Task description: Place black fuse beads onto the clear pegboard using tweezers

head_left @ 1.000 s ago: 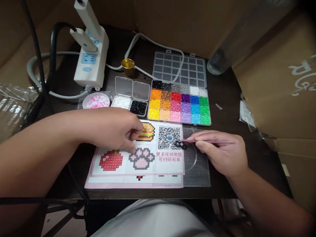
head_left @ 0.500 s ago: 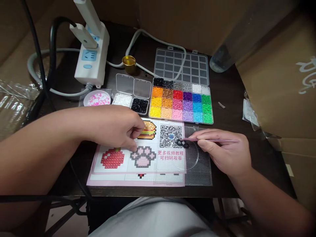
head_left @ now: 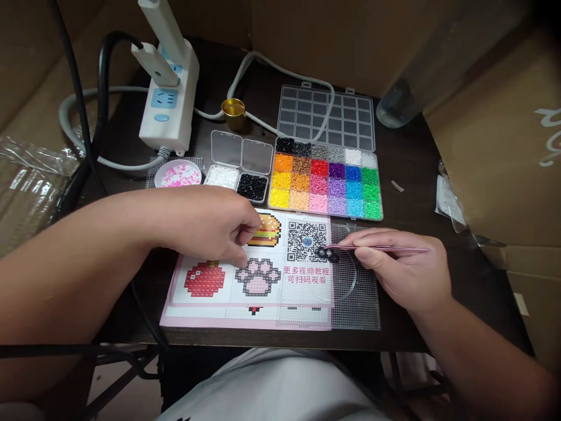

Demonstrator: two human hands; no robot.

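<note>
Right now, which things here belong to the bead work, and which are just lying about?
Bead work, it seems:
- pink tweezers, in the right hand
- clear pegboard
- pattern sheet
- colored beads

Probably just lying about:
- power strip
- gold cup
- pale scrap

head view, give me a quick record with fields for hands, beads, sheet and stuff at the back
left hand: over the pattern sheet, thumb and forefinger apart, nothing seen held
right hand: pinching pink tweezers, tips at a small black bead piece
pegboard: clear, partly over the sheet's right side
sheet pictures: burger, red fruit, paw print, code square
bead box: lid open, colours sorted in compartments
small containers: lids open, white beads beside black beads
dish: pink beads
back: gold cup, white power strip
</note>
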